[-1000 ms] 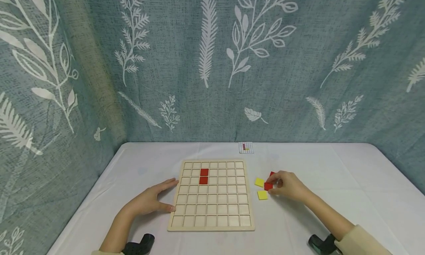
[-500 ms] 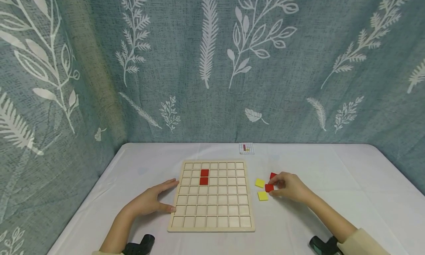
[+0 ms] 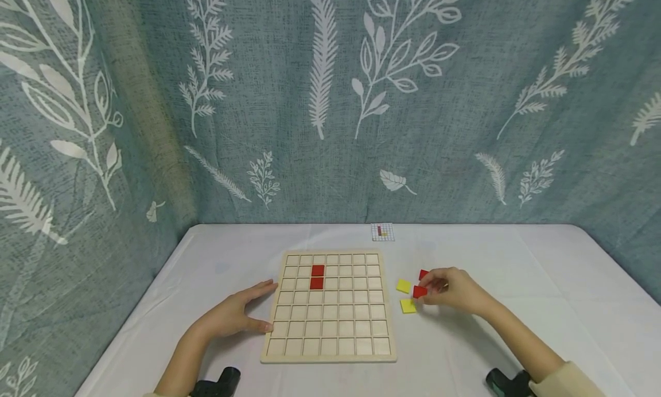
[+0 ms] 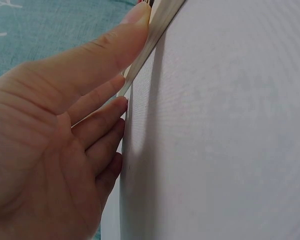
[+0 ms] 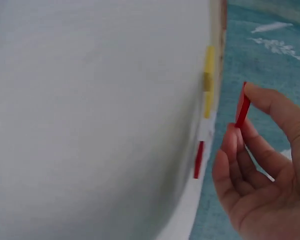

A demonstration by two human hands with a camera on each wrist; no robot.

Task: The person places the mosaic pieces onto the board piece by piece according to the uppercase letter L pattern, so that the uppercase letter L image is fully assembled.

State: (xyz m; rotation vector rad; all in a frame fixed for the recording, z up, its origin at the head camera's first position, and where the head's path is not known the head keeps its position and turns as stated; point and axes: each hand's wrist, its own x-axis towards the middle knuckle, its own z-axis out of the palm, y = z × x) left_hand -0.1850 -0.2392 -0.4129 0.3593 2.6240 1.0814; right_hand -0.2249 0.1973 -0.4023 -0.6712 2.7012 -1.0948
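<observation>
A light wooden grid board (image 3: 330, 322) lies on the white table, with two red tiles (image 3: 317, 277) one above the other in its upper left part. At the board's left edge, my left hand (image 3: 234, 312) rests with thumb and fingertips spread against the rim; its fingers look straight in the left wrist view. Between thumb and fingers my right hand (image 3: 454, 292) pinches a red square tile (image 5: 243, 105), held just above the table in the right wrist view. Beside that hand lie two yellow tiles (image 3: 404, 285) and another red tile (image 3: 423, 274), partly hidden by the fingers.
A small printed card (image 3: 383, 232) with a coloured grid pattern lies at the table's back edge. Behind the white table (image 3: 496, 259) hangs a blue-green curtain (image 3: 289, 98) with leaf prints. Dark camera mounts sit at both wrists.
The red tile between my right fingers has come up slightly off the table and shifted a little to the right. My left hand has stayed at the board's edge.
</observation>
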